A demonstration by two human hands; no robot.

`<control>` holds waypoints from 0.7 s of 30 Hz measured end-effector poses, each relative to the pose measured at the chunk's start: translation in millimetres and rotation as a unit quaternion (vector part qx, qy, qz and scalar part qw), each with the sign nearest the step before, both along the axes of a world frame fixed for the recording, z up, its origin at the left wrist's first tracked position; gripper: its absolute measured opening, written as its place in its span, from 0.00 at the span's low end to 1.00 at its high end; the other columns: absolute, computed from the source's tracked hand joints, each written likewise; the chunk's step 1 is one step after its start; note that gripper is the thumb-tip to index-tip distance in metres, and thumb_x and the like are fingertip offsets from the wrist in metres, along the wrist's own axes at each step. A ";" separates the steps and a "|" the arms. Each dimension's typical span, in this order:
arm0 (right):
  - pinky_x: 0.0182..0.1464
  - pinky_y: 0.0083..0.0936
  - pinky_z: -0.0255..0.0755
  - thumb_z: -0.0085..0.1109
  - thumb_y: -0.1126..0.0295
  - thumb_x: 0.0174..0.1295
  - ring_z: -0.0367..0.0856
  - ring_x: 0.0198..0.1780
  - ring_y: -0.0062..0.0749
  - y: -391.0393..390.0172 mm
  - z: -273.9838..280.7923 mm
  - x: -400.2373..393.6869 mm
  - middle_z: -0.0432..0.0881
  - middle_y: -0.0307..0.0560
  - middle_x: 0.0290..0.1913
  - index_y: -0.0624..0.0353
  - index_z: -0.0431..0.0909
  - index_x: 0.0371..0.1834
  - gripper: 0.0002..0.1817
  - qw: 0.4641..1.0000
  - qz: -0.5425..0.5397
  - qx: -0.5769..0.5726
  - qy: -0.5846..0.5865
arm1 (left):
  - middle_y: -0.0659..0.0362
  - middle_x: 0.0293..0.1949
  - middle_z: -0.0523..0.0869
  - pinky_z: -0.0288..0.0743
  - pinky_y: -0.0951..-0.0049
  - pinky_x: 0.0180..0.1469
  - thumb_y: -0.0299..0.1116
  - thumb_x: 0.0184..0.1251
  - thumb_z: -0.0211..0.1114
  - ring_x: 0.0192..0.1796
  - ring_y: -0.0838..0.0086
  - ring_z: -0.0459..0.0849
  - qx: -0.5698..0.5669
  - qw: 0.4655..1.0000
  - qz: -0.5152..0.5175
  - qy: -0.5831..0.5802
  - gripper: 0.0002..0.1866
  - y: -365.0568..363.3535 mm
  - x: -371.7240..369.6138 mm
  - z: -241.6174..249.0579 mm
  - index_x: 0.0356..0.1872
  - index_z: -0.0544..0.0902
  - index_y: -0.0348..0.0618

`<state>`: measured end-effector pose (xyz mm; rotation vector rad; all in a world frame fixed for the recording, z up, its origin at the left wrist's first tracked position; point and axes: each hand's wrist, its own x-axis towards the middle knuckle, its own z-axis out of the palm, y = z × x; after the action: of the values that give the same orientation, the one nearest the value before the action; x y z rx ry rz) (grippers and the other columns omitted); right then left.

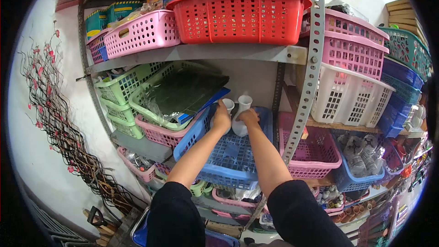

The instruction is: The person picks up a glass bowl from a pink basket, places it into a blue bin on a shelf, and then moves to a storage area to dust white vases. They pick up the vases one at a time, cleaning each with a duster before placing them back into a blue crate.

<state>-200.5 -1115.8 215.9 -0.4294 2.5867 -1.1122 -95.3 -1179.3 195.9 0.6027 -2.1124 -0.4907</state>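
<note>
Two small white vases stand inside a blue plastic basket (228, 174) on the middle shelf. My left hand (221, 119) is wrapped around the left vase (229, 104), whose rim shows above my fingers. My right hand (249, 117) grips the right vase (239, 127), which has a narrow neck and a rounded body. Both vases are close together near the back of the basket. The basket's slotted floor shows in front of them, and part of each vase is hidden by my hands.
Left of the blue basket, a green basket (137, 98) carries dark plastic-wrapped sheets (183, 89). A red basket (242, 18) sits on the shelf above. A perforated metal post (304, 82) rises at the right, beside a pink basket (315, 153) and a white basket (350, 93).
</note>
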 end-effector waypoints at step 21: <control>0.69 0.37 0.55 0.67 0.63 0.46 0.54 0.70 0.57 -44.7 -28.0 -45.5 0.50 0.67 0.71 0.72 0.50 0.68 0.49 0.984 0.119 0.132 0.012 | 0.36 0.58 0.71 0.71 0.60 0.58 0.33 0.55 0.66 0.58 0.49 0.75 0.035 0.956 0.035 -0.289 0.38 -55.6 -11.1 -28.3 0.63 0.58 0.27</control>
<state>-246.0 -1160.5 188.0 -0.6674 2.5704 -0.6773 -106.5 -1234.8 167.6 0.9458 -2.6178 -0.3776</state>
